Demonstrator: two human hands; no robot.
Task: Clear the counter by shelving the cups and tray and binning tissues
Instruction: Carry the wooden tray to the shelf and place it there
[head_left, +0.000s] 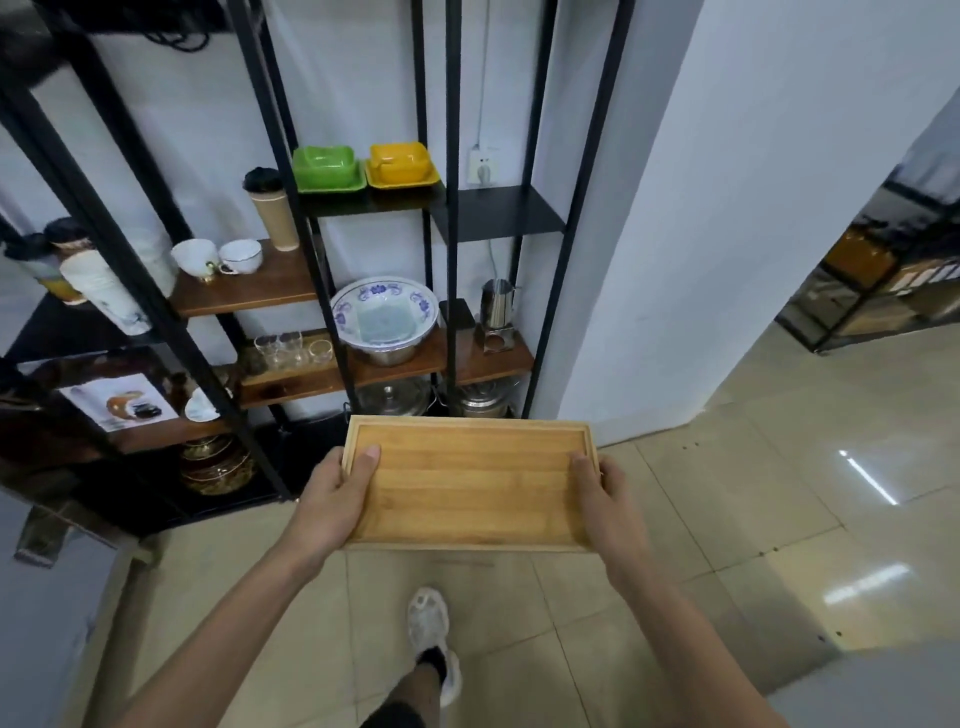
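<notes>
I hold a flat wooden tray level in front of me, above the tiled floor. My left hand grips its left edge with the thumb on top. My right hand grips its right edge the same way. Nothing lies on the tray. Just beyond it stands a black metal shelf unit with wooden boards. Two white cups sit on a board at the left, next to a brown paper cup with a black lid. No tissues are in view.
The shelves hold a green dish, a yellow dish, a blue-patterned bowl, small glasses, a steel jug and steel pots low down. A bare black shelf sits upper right. A white wall stands to the right.
</notes>
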